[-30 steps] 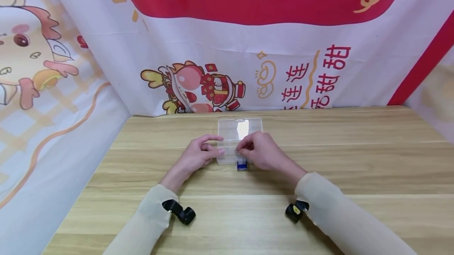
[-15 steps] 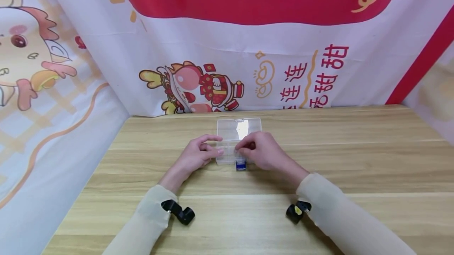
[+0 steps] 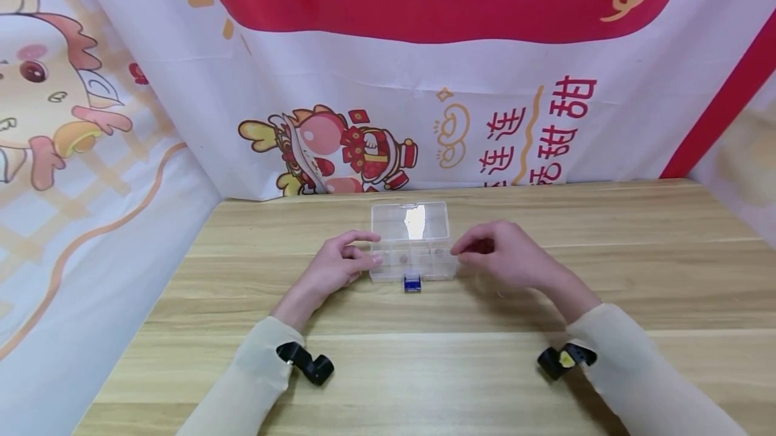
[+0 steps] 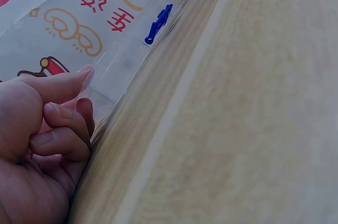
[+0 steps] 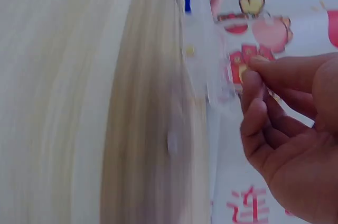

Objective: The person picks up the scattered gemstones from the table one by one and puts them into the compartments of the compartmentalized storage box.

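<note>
An open clear plastic box (image 3: 430, 267) with compartments lies on the table, its lid (image 3: 394, 220) raised at the back. A blue latch (image 3: 412, 283) is at its front edge. A small round thing (image 3: 403, 259) sits in a middle compartment, too faint to identify. My left hand (image 3: 342, 261) holds the box's left end between thumb and index finger; the left wrist view shows its other fingers curled. Beside the box's right end is my right hand (image 3: 509, 254), its fingers loosely bent. In the right wrist view its thumb and index fingertips are close together, with nothing visible between them.
The wooden table (image 3: 394, 382) runs back to a printed cloth (image 3: 376, 72). A faint clear small object (image 5: 172, 142), blurred, seems to lie on the table right of the box. Each sleeve has a wrist camera, such as the left one (image 3: 309, 363).
My right hand has moved out of the middle of the box to the right, uncovering its right compartments. The left hand and the box have stayed in place.
</note>
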The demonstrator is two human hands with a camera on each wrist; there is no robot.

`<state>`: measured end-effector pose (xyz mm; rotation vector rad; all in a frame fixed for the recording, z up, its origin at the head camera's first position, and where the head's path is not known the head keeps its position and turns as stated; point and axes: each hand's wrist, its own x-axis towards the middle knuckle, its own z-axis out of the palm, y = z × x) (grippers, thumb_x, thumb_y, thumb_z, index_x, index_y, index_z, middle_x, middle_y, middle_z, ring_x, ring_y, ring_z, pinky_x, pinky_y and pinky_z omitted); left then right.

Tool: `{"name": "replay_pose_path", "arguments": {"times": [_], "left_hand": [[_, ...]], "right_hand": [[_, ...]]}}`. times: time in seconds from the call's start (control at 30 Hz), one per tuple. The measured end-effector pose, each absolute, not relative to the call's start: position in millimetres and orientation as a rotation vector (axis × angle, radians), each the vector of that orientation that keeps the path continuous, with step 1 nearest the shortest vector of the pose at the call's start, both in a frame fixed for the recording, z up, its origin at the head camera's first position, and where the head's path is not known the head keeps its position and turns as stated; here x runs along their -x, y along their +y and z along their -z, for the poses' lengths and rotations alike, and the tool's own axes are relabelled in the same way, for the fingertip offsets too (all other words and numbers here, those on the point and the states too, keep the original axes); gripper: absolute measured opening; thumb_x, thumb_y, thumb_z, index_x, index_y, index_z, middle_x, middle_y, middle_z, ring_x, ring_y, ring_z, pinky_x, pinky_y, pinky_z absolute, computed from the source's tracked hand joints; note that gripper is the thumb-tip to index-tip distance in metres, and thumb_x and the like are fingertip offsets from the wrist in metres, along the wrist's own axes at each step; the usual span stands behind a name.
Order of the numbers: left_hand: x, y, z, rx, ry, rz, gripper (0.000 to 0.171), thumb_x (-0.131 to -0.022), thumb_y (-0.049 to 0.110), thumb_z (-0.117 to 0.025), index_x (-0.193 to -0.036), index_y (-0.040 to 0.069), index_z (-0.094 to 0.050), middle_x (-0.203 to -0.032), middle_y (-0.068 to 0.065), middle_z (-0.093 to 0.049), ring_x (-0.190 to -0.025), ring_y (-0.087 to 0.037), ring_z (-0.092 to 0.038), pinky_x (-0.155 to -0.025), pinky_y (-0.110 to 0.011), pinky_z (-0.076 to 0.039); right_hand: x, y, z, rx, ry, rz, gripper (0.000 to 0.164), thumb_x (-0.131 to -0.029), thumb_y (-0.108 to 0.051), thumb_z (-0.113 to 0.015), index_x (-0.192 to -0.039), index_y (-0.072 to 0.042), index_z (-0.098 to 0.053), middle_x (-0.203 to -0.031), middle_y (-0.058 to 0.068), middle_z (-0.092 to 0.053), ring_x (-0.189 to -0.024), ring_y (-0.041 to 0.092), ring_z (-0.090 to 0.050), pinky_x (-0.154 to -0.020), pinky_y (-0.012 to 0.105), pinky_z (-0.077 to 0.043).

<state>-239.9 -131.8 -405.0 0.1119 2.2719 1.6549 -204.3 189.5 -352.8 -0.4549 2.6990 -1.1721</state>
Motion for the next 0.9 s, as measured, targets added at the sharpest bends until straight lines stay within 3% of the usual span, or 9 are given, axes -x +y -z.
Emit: {"name": "replay_pose_path", "arguments": {"times": [0.43, 0.9], "left_hand": [[241, -132, 406, -0.122, 2.265, -1.666, 0.042, -0.096, 0.022, -0.081, -0.136, 0.024, -0.069, -0.084, -0.001, -0.069, -0.060, -0.014, -0.045, -0.054, -0.022, -0.038], [244, -133, 409, -0.115, 2.269, -1.649, 0.044, -0.095, 0.026, -0.082, -0.136, 0.024, -0.069, -0.084, -0.001, -0.067, -0.061, -0.014, -0.046, -0.054, -0.022, -0.038]], "right_hand": [[197, 250, 364, 0.520, 2.550, 1.067, 0.013, -0.095, -0.008, -0.076, -0.108, -0.011, -0.079, -0.097, 0.004, -0.074, -0.087, 0.020, -0.062, -0.073, 0.026, -0.054], [197, 252, 370, 0.519, 2.450, 1.003, 0.009, -0.093, -0.011, -0.081, -0.100, -0.015, -0.078, -0.088, 0.003, -0.068, -0.085, 0.022, -0.059, -0.073, 0.026, -0.052]]}}
